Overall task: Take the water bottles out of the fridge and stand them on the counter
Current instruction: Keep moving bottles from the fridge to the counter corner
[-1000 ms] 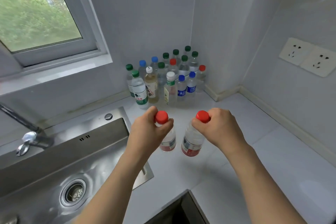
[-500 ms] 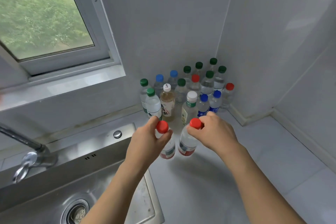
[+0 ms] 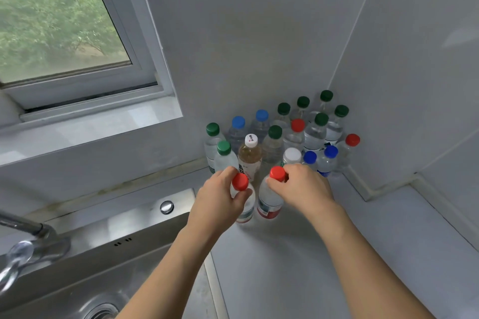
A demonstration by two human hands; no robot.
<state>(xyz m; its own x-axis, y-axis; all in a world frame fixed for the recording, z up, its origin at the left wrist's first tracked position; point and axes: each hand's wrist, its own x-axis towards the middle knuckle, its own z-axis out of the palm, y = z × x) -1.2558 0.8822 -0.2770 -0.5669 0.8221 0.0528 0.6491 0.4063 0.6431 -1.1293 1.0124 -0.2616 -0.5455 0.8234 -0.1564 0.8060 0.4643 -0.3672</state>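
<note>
1. Both red-capped bottles have travelled farther in since a second ago, now just in front of the bottle cluster [image 3: 280, 134] in the far corner.
2. Left hand [image 3: 220, 202] grips the left bottle [image 3: 243, 204] at its neck; right hand [image 3: 300, 186] pinches the right bottle [image 3: 269, 202] likewise, low over the counter [image 3: 337, 254].
3. Pushing on could topple the front row.
4. Sink [image 3: 108, 267] lies near left.

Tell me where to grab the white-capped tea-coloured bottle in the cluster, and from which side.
Grip the tea-coloured bottle at its neck, just under the white cap, coming from above. It stands upright with other bottles tight on both sides and behind, so its body is likely hard to reach.
</note>
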